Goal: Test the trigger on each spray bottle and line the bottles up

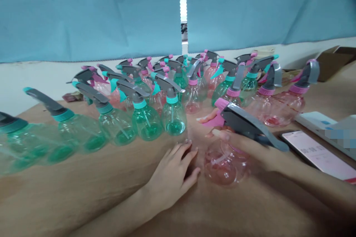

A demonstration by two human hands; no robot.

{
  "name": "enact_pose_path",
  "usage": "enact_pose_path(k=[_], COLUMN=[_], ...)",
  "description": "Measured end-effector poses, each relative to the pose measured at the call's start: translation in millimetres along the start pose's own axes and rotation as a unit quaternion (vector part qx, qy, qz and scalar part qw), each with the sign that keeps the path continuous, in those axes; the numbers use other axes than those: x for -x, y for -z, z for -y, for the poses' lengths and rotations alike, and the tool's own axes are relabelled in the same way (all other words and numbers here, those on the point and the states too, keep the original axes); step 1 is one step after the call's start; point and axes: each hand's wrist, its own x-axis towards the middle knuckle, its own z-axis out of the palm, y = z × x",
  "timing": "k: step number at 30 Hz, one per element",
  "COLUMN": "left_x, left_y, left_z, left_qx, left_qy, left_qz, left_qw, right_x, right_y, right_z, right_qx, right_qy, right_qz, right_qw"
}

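My right hand [236, 140] is wrapped round the neck of a clear pink spray bottle [222, 164], with fingers by its pink trigger. This bottle has a grey spray head and stands on the wooden table [111, 200] or just touches it; I cannot tell which. My left hand [174, 174] rests on the tabletop to the left of that bottle, fingers stretched out and holding nothing. Just beyond it stands a green spray bottle [174, 116] with a teal collar. A second green spray bottle [147, 122] is beside that one.
Several more green and pink spray bottles spread across the back and left of the table. On the right lie a phone [319, 152] with a lit screen and a pale box [325, 122]. A brown carton [333, 63] stands behind them. Blue cloth [83, 14] hangs at the back.
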Motion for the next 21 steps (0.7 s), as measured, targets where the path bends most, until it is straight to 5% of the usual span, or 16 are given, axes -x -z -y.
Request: enact_pose_path(k=[9,13,21], left_x=[-1.1,-0.8,0.1], left_y=[2.3,2.7,1.1], left_z=[-1.2,-0.8,-0.1], left_qx=[-0.009,-0.006,-0.011], left_qy=[0.002,-0.001,0.000], left_qz=[0.020,0.019,0.016], left_qw=[1.000,1.000,1.000], right_x=[-1.0,-0.6,-0.1], right_y=[0.0,4.5,2.7], right_z=[3.2,7.2,7.2], right_qx=[-0.081,-0.065,-0.006], right_qy=[-0.019,-0.059,-0.019], right_qz=[0.038,0.071,0.048], right_qw=[0.996,0.994,0.999])
